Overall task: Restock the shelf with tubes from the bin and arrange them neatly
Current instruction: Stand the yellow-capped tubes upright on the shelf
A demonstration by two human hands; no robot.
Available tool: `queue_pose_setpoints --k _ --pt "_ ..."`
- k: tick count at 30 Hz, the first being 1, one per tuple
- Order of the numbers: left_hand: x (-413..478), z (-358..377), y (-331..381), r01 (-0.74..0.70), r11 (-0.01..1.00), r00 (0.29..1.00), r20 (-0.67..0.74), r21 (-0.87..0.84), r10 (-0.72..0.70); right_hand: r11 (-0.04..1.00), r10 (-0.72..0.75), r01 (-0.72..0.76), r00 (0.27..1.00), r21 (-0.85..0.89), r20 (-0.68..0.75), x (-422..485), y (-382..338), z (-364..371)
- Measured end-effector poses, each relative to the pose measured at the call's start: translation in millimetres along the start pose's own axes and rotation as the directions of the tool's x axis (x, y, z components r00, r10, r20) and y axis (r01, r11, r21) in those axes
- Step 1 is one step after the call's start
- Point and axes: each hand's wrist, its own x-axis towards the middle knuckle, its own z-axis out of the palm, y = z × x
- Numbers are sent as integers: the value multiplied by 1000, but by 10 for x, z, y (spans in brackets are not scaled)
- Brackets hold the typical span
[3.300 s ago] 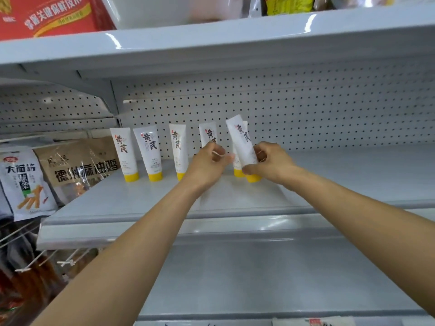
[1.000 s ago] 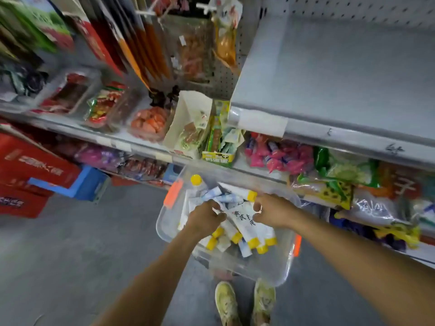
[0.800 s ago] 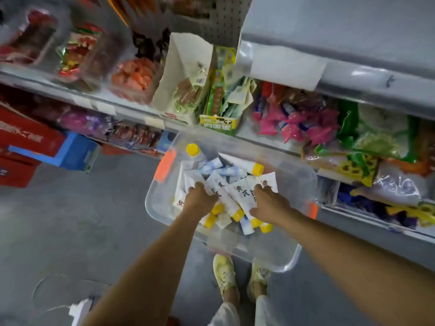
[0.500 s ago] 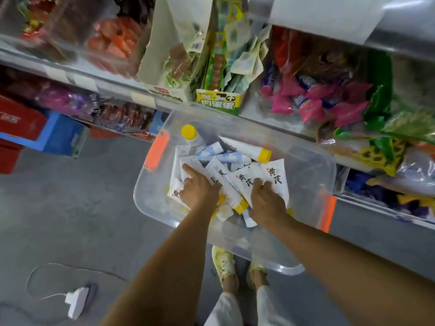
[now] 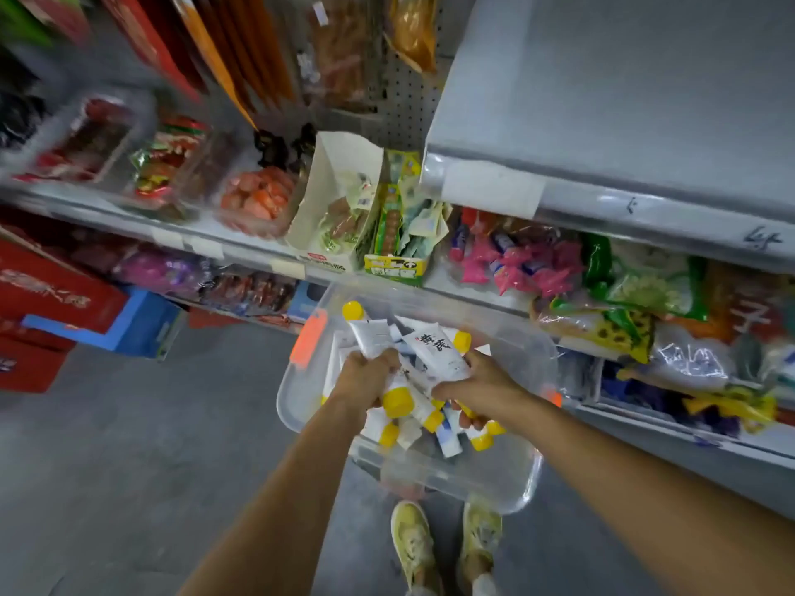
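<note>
A clear plastic bin [image 5: 494, 479] with orange latches sits low in front of me, holding several white tubes with yellow caps. My left hand [image 5: 365, 376] is closed around a white tube [image 5: 374, 337] whose yellow cap [image 5: 398, 402] pokes out below my fingers. My right hand [image 5: 477, 389] grips another white tube [image 5: 439, 352] with black characters, lifted above the pile. More tubes [image 5: 447, 440] lie loose under both hands. The grey shelf [image 5: 623, 109] at upper right shows a bare surface here.
Lower shelves behind the bin are packed with snack bags [image 5: 516, 260] and boxes [image 5: 340, 208]. Red and blue cartons [image 5: 64, 307] stand on the grey floor at left. My yellow shoes [image 5: 443, 544] are below the bin.
I went from placing tubes on the shelf to reaching down into the bin. Both hands have closed on tubes and lifted them off the pile; the view has tilted up.
</note>
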Motion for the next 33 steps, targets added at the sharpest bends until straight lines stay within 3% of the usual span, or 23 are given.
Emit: queue_pose_setpoints --k 5,10,13,18,23,29,33 --pt "-676 -82 422 -220 975 975 41 -11 220 970 -199 212 973 117 -117 -677 -434 -215" --pt "-1358 -35 978 -417 907 901 106 -58 421 919 -316 356 921 167 -226 -1281 -778 -369" --pt "-1755 15 1285 -521 846 832 155 -113 533 873 -396 460 862 163 -316 -1619 -956 -496" --pt "-2288 28 1625 -573 801 749 288 -170 597 807 -485 578 765 119 -424 -2185 -1203 -772" --pt "-2718 125 1965 -723 660 571 361 -205 737 738 -564 670 679 81 -470 -2657 -1375 -1060" --pt "-3114 371 2391 -828 507 434 300 -238 850 644 -695 763 554 -54 -458 -3139 -1573 -1508" --pt "-3352 477 2700 -868 436 397 197 -237 897 567 -770 820 496 -74 -402 -3364 -1792 -1801"
